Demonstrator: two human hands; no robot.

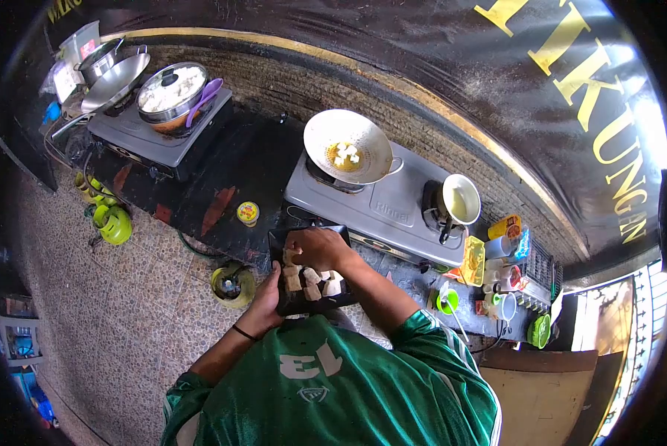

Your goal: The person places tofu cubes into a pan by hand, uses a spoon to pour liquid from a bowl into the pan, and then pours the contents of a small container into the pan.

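My left hand point(269, 295) grips the left side of a black square tray point(295, 301), close to my body. Several pale and tan blocks point(312, 286) lie in the tray. Over its upper part is my right hand point(315, 249), fingers bent down onto the blocks at the left; its fingertips are partly hidden, and what they hold cannot be made out. Beyond the tray, a wide pan point(370, 137) rests on the left burner of the grey stove point(385, 204), with small white cubes point(346, 154) in yellow oil at its bottom.
A small pot point(461, 199) stands on the right burner. At the left, a second stove point(151, 137) bears a lidded pan point(173, 91) and a wok point(118, 80). A small round tub point(248, 213) sits on the black counter. Cups and packets point(499, 247) crowd the right end.
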